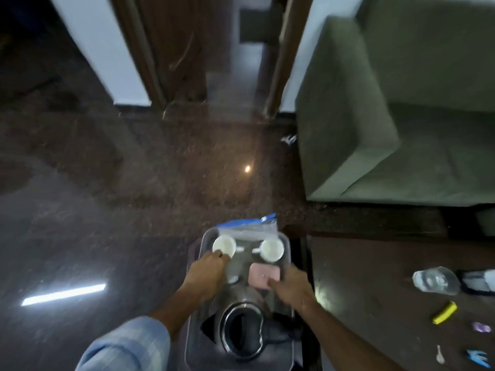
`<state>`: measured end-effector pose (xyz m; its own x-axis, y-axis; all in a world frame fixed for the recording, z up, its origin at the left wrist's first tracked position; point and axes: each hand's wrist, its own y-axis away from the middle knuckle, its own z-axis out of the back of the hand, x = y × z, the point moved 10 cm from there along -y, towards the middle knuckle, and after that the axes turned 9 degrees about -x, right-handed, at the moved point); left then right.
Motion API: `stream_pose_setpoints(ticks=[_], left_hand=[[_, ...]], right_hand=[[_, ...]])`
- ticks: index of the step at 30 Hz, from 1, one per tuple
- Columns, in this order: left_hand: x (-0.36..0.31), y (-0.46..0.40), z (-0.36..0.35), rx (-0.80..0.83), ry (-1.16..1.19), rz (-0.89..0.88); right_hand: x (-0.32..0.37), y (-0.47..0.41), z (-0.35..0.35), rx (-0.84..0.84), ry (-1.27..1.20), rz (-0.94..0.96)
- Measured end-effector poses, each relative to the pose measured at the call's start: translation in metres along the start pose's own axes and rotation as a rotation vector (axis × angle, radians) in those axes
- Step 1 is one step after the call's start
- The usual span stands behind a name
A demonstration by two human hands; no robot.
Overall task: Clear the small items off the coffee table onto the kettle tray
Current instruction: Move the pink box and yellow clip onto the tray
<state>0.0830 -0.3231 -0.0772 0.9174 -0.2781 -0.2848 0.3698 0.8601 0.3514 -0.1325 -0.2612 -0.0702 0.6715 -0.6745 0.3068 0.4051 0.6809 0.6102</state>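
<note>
- Kettle tray (286, 238) is sitting low in the middle of the view, apparently on a small stand just left of the coffee table (375, 285); blur is softening all edges.
- Tray is already carrying: open-topped kettle (242, 333) at the near end, two white cups (224, 245) and (272, 249) at the far end, a pink flat item (263, 275) between cups and kettle, and a clear bag with blue strip (249, 227) hanging over the far rim.
- Coffee table is still holding small items, all well apart from the tray: a clear glass or bottle lying on its side (435, 280), a yellow clip-like piece (445, 312), a small purple object (481, 327), a pale key-shaped thing (440, 356), and a blue piece (479, 357) at the near right edge.
- Judgement: task is part done; at least five bits are waiting to be moved across.
- Left hand (205, 274) is reaching over the tray's left side, fingertips (218, 254) touching the near rim of the left cup; fingers look loosely curled, not wrapped round anything.
- Right hand (293, 286) is lying beside the pink item, thumb touching its near right corner; whether it is pinching it or just letting go, cannot tell.
- Sleeve (128, 346), light blue, is showing on the left arm.
</note>
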Motion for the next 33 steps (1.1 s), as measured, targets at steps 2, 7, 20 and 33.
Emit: stream_pose_setpoints(ticks=[2,7,20,33], left_hand=[[-0.014,-0.006,0.03,-0.049,0.025,-0.034],[-0.079,-0.026,0.107,-0.202,0.068,-0.167],[-0.387,0.016,0.146,-0.381,0.115,-0.433],[-0.619,0.072,0.066,-0.222,0.135,-0.506]], right_hand=[[-0.019,0.008,0.026,-0.018,-0.018,-0.01],[-0.099,0.024,0.107,-0.091,-0.087,-0.112],[-0.345,0.124,0.276,-0.384,-0.493,-0.189],[-0.525,0.173,0.366,-0.495,-0.733,-0.183]])
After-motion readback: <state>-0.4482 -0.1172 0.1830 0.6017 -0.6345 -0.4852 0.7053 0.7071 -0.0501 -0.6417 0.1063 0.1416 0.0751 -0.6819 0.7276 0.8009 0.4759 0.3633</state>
